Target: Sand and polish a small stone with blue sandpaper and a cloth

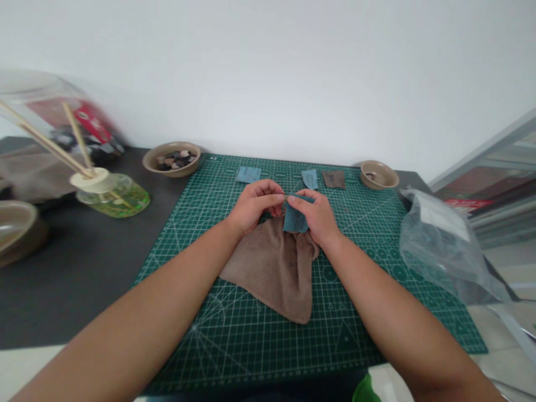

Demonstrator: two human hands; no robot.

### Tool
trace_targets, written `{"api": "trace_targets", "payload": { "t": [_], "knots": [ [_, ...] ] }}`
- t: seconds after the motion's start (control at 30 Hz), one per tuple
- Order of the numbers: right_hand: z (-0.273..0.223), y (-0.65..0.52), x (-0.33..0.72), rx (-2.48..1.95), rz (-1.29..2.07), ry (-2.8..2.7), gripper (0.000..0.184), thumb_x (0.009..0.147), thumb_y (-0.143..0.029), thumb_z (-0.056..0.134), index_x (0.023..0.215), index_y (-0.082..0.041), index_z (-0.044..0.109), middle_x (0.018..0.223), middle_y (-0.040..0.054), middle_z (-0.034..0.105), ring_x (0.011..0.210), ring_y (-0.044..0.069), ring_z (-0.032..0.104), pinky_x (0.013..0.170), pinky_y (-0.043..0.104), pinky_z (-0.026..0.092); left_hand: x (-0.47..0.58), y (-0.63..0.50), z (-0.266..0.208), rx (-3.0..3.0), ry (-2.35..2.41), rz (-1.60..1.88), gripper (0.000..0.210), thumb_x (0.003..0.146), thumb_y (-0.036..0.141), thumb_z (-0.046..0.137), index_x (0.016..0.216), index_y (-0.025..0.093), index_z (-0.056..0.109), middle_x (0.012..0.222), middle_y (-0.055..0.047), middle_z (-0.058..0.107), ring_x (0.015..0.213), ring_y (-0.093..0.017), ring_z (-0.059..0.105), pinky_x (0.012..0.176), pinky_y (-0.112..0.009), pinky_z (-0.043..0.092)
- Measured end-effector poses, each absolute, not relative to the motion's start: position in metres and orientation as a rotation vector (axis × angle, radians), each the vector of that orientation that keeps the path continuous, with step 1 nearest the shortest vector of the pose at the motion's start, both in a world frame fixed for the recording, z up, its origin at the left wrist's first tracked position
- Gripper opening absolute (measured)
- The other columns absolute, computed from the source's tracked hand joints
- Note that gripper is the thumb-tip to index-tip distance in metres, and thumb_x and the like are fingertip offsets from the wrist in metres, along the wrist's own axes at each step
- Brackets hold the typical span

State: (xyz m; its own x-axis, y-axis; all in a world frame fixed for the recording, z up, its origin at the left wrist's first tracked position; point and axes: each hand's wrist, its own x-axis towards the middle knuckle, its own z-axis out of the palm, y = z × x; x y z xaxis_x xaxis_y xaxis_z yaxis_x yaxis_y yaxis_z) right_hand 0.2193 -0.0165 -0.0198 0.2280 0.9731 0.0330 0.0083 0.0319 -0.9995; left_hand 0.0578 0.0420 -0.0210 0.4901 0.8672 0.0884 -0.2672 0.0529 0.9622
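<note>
My left hand [260, 204] is closed, with thumb and forefinger pinching a small brownish piece [286, 197] that may be a stone; most of it is covered by fingertips. In my right hand [317, 215] is a folded blue piece of sandpaper [295, 220], its upper edge meeting the small piece. Below both hands a brown cloth [272, 268] lies crumpled on the green cutting mat [234, 346]. The right hand's lower fingers are hidden behind the sandpaper and near the cloth.
Behind the hands lie blue sandpaper squares [248, 175] and a brown one [334, 179]. A bowl of stones [172, 172] stands back left, another bowl [379, 185] back right. A reed diffuser [119, 195] is at left, a clear plastic bag [435, 240] at right. A white wall closes the back.
</note>
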Motion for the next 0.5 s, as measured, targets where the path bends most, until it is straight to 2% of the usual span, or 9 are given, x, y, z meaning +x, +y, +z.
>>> {"api": "trace_targets", "payload": {
  "t": [0.5],
  "knots": [
    [-0.0212, -0.0150, 0.2199, -1.346, 0.956, -1.154, 0.032, 0.073, -0.052, 0.082, 0.073, -0.021, 0.071, 0.066, -0.0006, 0.068, 0.062, 0.016, 0.060, 0.059, 0.029, 0.045, 0.0579, 0.0431, -0.0221, 1.226, 0.644, 0.956, 0.025, 0.069, 0.027, 0.084, 0.083, 0.014, 0.068, 0.058, 0.000, 0.069, 0.050, -0.011, 0.062, 0.050, -0.020, 0.049]
  ]
}}
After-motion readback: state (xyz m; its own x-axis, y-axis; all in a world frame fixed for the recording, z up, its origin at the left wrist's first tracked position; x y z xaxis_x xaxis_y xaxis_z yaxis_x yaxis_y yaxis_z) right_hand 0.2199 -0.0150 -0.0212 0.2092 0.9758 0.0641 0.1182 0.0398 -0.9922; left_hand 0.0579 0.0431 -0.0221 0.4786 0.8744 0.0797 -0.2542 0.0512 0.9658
